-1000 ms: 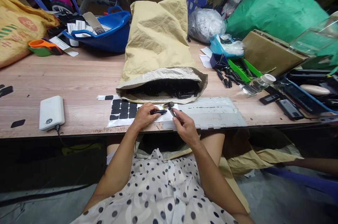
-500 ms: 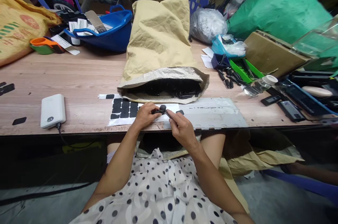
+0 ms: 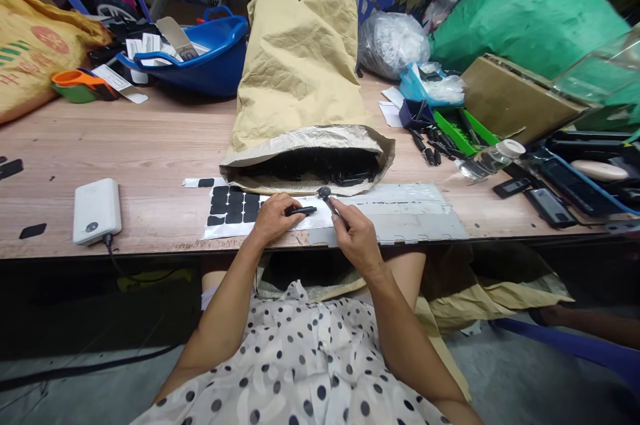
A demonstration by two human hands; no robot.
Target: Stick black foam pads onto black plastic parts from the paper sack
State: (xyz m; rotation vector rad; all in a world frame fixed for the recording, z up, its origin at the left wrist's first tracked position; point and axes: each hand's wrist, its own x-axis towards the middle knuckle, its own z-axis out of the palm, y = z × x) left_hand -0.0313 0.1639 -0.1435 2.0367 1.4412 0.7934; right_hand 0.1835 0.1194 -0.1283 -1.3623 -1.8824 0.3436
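Observation:
My left hand is closed around a short black pen-shaped piece, which points to the right above a white sheet. In my right hand is a thin dark stick with a round black head; the head points up and away, apart from the black piece. Rows of black rounded-square stickers lie on the sheet's left part. Just beyond both hands is the open mouth of a tan sack, with many black pieces inside.
A grey board lies along the table edge on the right. A white power bank with a cable sits on the left. Farther back are a blue basin, a green tray, a clear bottle and a large green sack.
My right hand has moved right, taking the round-headed stick away from the black piece. The left hand stays in nearly the same place, still holding its piece.

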